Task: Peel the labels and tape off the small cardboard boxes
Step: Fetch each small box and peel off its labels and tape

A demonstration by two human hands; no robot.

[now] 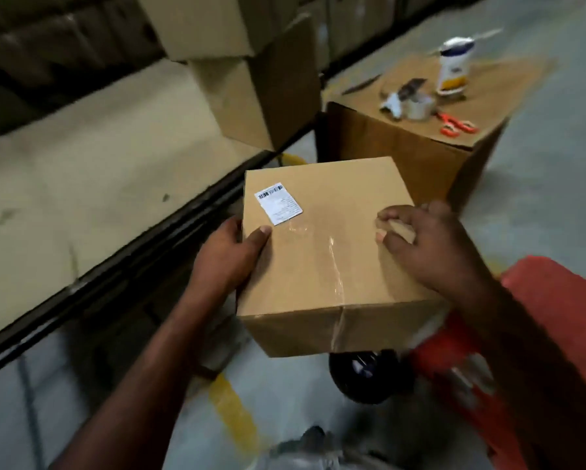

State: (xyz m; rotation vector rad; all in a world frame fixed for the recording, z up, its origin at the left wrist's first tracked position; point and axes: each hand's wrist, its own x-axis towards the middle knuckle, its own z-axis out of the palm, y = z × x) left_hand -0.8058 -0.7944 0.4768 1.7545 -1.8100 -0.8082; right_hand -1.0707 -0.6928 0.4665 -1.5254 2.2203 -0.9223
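A small brown cardboard box is held up in front of me. A white barcode label sticks on its top near the far left corner. Clear tape runs along the middle seam and down the near side. My left hand grips the box's left edge, thumb on top near the label. My right hand rests on the top right part of the box, its fingers curled with the tips pressed on the cardboard.
A larger carton stands behind, carrying a tape roll, orange scissors, a white bottle and paper scraps. Stacked cartons sit at the back left on flat cardboard. A red object lies at right, a dark wheel below the box.
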